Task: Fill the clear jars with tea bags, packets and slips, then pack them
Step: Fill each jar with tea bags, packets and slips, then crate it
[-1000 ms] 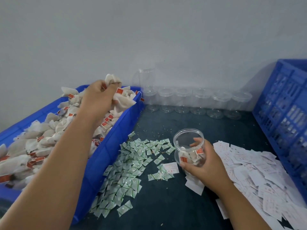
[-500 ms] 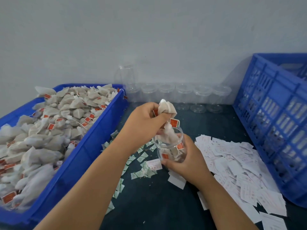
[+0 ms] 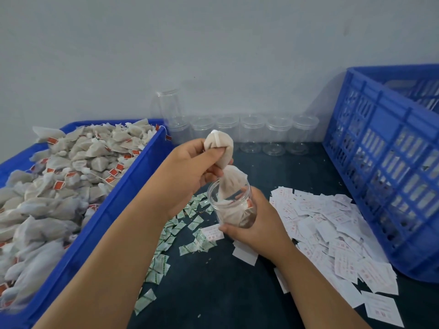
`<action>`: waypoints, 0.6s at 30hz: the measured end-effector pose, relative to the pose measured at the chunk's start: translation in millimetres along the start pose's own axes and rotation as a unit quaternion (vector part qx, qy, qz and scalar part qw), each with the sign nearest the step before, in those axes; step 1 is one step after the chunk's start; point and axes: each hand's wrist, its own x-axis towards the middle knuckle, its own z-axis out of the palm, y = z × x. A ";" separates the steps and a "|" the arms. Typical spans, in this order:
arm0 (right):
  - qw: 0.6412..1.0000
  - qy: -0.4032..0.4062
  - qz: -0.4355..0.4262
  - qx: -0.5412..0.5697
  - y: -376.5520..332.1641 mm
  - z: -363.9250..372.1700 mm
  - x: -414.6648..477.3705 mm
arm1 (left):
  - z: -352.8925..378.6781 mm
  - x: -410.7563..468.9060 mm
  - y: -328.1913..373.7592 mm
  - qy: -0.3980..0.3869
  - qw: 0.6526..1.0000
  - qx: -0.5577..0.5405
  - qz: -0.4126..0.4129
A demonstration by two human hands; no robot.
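**Head view: tea bags going into the held jar**

- Left grip [image 3: 190,167]: fingers curled round a small bunch of tea bags [image 3: 219,146] just above the jar mouth. The lowest bag hangs down through the rim.
- Right grip [image 3: 257,224]: wrapped round the clear jar [image 3: 231,205], which tilts toward the left grip. The jar is partly filled with bags. It sits over the counter [image 3: 213,293], between the green packets [image 3: 166,245] and the white slips [image 3: 332,233].
- Stock: blue bin [image 3: 107,210] heaped with bags at left, empty jars [image 3: 251,131] in a row by the wall, blue crate [image 3: 380,162] at right.
- Handling note: the bags are soft and probably catch on the rim. Feeding them in one at a time, narrow end first, with the jar held steady and its mouth turned up, should keep strings and tags inside. Room is likely needed on top for a packet and a slip.
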 end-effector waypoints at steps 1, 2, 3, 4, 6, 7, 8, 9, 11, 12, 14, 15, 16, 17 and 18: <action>1.000 -0.001 -0.001 0.009 0.4 0.2 0.3 | 0.2 -0.4 -0.6 -0.011 1.000 -0.004 -0.017; 1.000 -0.001 0.000 0.020 0.6 0.5 0.1 | -0.1 -0.6 -3.1 -0.017 0.999 0.031 -0.032; 1.000 -0.001 0.004 0.030 0.7 0.7 -0.1 | -1.1 0.2 -7.3 -0.012 0.993 0.116 -0.035; 0.999 -0.001 0.008 0.038 0.7 0.8 -0.3 | -2.5 1.7 -12.7 0.005 0.973 0.230 -0.027; 0.999 -0.003 0.013 0.042 0.8 1.3 -0.8 | -1.9 2.6 -22.4 0.048 0.919 0.390 -0.004; 0.999 -0.004 0.013 0.039 0.6 1.6 -1.0 | -0.9 1.8 -25.1 0.070 0.909 0.410 0.004; 0.999 -0.005 0.011 0.036 0.4 1.9 -1.3 | -0.4 0.4 -26.6 0.092 0.910 0.404 0.015; 0.999 -0.004 0.010 0.035 0.5 2.2 -1.4 | -0.5 -1.0 -27.3 0.111 0.913 0.390 0.032; 0.999 -0.003 0.011 0.039 1.7 2.3 -1.1 | -2.1 -2.6 -26.6 0.121 0.912 0.385 0.072; 0.999 -0.003 0.012 0.042 2.3 2.4 -1.0 | -2.3 -3.9 -25.1 0.102 0.906 0.403 0.083; 0.999 -0.003 0.012 0.048 3.7 2.0 -0.1 | 1.1 -7.7 -20.7 0.045 0.884 0.457 0.086; 0.999 -0.002 0.012 0.051 3.8 1.7 0.2 | 3.1 -9.9 -19.4 0.031 0.876 0.471 0.100; 0.998 -0.001 0.012 0.054 3.4 1.4 0.6 | 4.6 -12.0 -19.0 0.030 0.873 0.472 0.122; 0.998 -0.001 0.011 0.055 3.2 1.0 0.5 | 6.9 -14.0 -19.1 0.030 0.872 0.468 0.138; 0.998 -0.001 0.011 0.055 3.0 0.7 0.5 | 9.6 -16.2 -19.0 0.021 0.870 0.471 0.143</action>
